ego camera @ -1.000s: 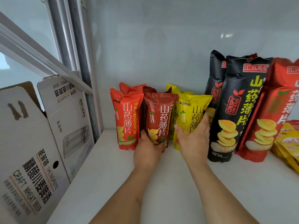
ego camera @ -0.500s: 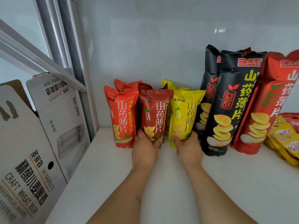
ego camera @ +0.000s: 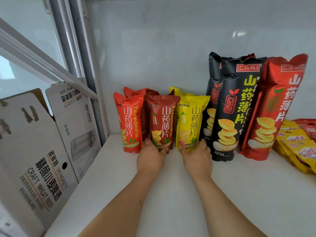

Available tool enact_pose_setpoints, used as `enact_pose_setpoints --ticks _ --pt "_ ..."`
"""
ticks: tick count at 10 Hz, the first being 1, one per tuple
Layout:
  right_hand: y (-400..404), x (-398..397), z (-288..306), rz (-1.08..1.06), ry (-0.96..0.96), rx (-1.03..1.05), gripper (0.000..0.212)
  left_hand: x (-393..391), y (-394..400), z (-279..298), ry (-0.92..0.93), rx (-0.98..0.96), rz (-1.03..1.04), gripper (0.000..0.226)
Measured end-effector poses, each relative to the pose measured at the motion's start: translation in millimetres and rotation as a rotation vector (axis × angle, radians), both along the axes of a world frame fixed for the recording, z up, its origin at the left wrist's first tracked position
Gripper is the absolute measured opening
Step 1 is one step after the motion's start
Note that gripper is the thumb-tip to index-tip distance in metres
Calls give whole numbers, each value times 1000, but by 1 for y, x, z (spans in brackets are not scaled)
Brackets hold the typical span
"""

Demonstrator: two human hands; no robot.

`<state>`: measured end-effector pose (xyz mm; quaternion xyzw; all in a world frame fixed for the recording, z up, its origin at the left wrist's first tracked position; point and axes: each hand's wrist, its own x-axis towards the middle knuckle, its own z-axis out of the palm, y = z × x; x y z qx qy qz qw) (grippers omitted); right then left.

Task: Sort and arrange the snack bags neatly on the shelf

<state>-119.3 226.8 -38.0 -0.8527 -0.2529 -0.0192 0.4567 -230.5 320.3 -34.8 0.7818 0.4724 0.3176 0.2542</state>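
Note:
Three small snack bags stand side by side on the white shelf point(ego camera: 222, 194): an orange-red bag point(ego camera: 130, 122), a dark red bag point(ego camera: 162, 120) and a yellow bag point(ego camera: 191, 120). More small bags stand hidden behind them. My left hand point(ego camera: 150, 158) grips the bottom of the dark red bag. My right hand point(ego camera: 197, 158) grips the bottom of the yellow bag. To the right stand a tall black bag point(ego camera: 237, 106), another black one behind it, and a tall red bag point(ego camera: 275, 106).
Flat yellow and red packets point(ego camera: 297, 147) lie piled at the far right. Open cardboard beer boxes point(ego camera: 39, 151) stand left of the shelf beside a metal frame post point(ego camera: 89, 69). The white back wall is close behind the bags.
My right hand slid down from the yellow bag's side to its bottom. The small bags now stand straighter and closer together. My left hand stays at the dark red bag's base.

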Motion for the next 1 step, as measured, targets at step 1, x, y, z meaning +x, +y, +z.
enact_pose_setpoints --ticks 1 --pt "-18 -7 8 41 -104 39 71 -10 -19 8 50 95 30 60"
